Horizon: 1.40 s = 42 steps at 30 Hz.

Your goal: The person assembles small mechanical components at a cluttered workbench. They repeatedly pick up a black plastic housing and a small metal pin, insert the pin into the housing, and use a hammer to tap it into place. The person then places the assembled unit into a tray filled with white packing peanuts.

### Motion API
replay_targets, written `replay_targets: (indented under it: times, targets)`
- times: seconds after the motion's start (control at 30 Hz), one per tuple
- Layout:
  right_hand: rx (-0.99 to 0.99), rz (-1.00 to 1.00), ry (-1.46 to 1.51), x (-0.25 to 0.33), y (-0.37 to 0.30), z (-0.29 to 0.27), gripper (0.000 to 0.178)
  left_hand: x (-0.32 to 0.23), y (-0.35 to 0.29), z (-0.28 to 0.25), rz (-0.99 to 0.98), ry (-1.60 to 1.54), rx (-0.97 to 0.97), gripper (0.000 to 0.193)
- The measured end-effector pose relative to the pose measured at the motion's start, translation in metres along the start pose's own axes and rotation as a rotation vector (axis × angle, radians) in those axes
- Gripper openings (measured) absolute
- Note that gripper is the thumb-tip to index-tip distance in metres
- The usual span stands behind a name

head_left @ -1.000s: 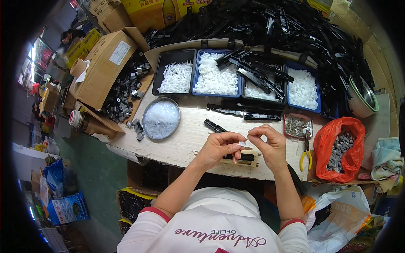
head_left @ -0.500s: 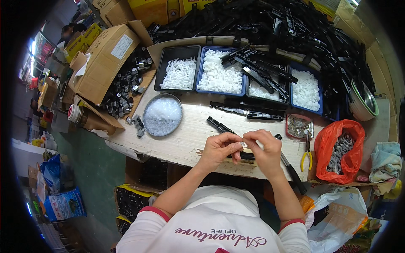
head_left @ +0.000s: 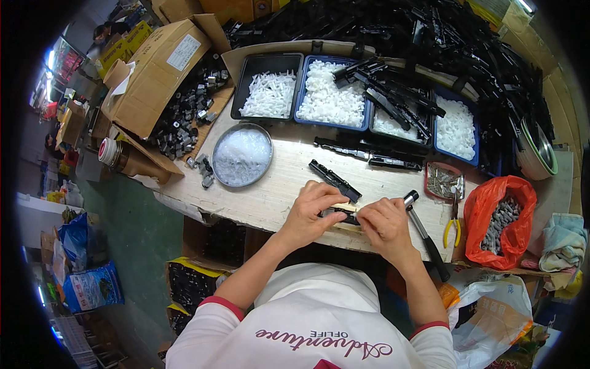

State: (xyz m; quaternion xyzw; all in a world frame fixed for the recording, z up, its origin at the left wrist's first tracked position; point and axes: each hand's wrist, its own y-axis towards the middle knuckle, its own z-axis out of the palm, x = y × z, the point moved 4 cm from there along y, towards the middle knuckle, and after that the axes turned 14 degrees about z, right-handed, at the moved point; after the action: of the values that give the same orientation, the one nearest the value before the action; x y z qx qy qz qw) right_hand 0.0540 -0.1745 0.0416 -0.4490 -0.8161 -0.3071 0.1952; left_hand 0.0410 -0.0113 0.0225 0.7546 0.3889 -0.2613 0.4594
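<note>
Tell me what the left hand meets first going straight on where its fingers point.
Likely the right hand, facing it across the black part; this single view leaves their relative height unclear.

left grip (head_left: 312, 212) holds a black part (head_left: 351, 217), right grip (head_left: 386, 226) at its end (a hammer (head_left: 423, 231) lies near).

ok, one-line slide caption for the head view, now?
Left hand and right hand at a black part over the bench, hammer beside the right, trays of white pieces beyond.
</note>
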Motion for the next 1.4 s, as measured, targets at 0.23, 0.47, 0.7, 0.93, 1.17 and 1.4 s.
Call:
replay_targets:
  times: [0.23, 0.47, 0.7, 0.93, 1.17, 1.4]
  targets:
    - [0.096, 0.014, -0.077, -0.005, -0.006, 0.025, 0.012, 0.007, -0.017, 0.013, -0.052, 0.226, 0.166, 0.033]
    - [0.147, 0.048, -0.083, -0.007, -0.007, 0.021, 0.014, 0.006, -0.012, 0.016, -0.055, 0.257, 0.213, 0.03]
    - [0.095, 0.116, -0.036, -0.022, -0.005, 0.002, 0.014, -0.008, 0.014, 0.023, 0.013, 0.488, 0.438, 0.02]
    - [-0.199, 0.342, -0.249, -0.093, -0.009, -0.071, 0.01, -0.026, 0.072, 0.045, 0.233, 0.554, 0.897, 0.018]
    - [-0.117, 0.495, -0.606, -0.136, -0.005, -0.083, 0.011, 0.004, 0.208, 0.144, 0.469, 0.629, 0.386, 0.006]
    - [0.001, 0.447, -0.651, -0.142, 0.012, -0.07, 0.012, 0.018, 0.238, 0.181, 0.394, 0.833, 0.49, 0.012]
